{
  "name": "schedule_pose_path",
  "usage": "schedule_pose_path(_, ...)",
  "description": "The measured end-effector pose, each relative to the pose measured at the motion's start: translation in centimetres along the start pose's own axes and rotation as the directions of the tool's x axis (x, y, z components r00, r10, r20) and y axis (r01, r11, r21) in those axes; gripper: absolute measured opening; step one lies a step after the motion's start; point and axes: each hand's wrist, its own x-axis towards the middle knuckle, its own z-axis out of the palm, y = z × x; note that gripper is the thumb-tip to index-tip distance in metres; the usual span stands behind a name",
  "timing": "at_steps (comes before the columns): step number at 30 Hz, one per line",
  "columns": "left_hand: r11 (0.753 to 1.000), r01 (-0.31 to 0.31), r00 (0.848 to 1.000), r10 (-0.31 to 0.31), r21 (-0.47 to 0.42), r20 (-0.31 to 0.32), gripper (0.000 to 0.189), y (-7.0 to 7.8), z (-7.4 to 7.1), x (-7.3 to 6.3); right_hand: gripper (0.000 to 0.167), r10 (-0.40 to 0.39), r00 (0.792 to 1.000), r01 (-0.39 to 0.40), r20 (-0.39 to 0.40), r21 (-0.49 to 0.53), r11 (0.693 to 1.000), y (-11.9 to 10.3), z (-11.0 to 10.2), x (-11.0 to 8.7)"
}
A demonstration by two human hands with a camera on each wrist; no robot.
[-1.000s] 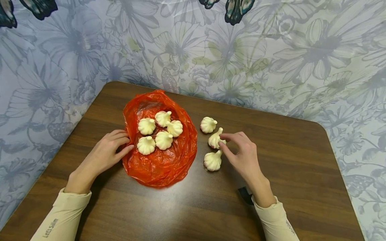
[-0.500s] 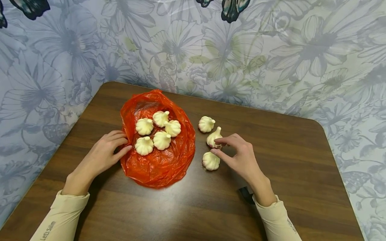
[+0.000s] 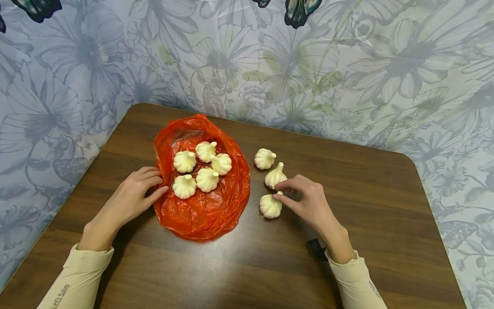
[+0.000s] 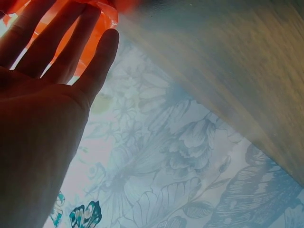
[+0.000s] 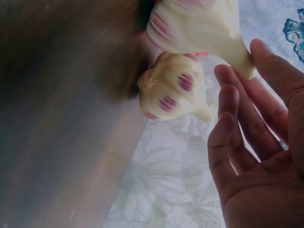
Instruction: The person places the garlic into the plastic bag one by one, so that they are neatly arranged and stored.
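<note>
In the head view, my left hand [image 3: 129,199] pinches the left rim of an open red plastic bag [image 3: 204,216]. The left wrist view shows its fingers reaching in at the red plastic [image 4: 95,28]; the thumb is hidden there. Several whitish garlic bulbs [image 3: 207,179] sit inside the bag. To the right of it stand three more in a rough column. My right hand [image 3: 308,199] has thumb and index finger at the stem of the nearest garlic bulb [image 3: 271,207], which rests on the table. Right behind it is the middle garlic bulb [image 3: 275,176]; the farthest garlic bulb [image 3: 264,159] stands apart.
The brown wooden table [image 3: 370,206] has rounded far corners. Behind it hangs a pale flower-patterned wall covering [image 3: 239,64] with dark butterfly figures. A small black object [image 3: 317,249] shows beside the right wrist.
My right hand has left the middle garlic bulb, moving toward me to the nearest bulb's stem, with thumb and index closer together. The left hand stays at the bag's rim.
</note>
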Motion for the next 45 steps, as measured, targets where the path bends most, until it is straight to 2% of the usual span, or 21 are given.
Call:
schedule_pose_path(6,1.0,-0.001,1.0,0.001,0.007,-0.003,0.021,0.1,0.0,0.1,0.025,-0.048,0.999,0.048,0.0,-0.007,0.999,0.3,0.4,0.0)
schedule_pose_path(14,1.0,0.003,1.0,-0.003,0.008,-0.008,0.022,0.1,0.1,0.0,0.024,-0.062,0.998,0.062,-0.006,-0.014,0.998,0.3,0.5,0.0)
schedule_pose_path(27,1.0,-0.004,1.0,0.004,0.009,-0.01,0.021,0.4,-0.1,0.3,0.023,-0.056,0.998,0.055,-0.041,-0.02,0.998,0.0,0.0,0.1)
schedule_pose_path(34,1.0,-0.007,1.0,0.007,0.013,-0.005,0.021,0.5,0.0,0.4,0.021,-0.033,0.994,0.032,-0.105,-0.012,0.999,-0.5,-0.7,0.2)
schedule_pose_path(45,1.0,-0.012,1.0,0.012,0.025,-0.008,0.022,0.1,0.1,0.0,0.021,-0.03,0.99,0.035,-0.141,0.032,0.999,-1.3,-0.7,1.5)
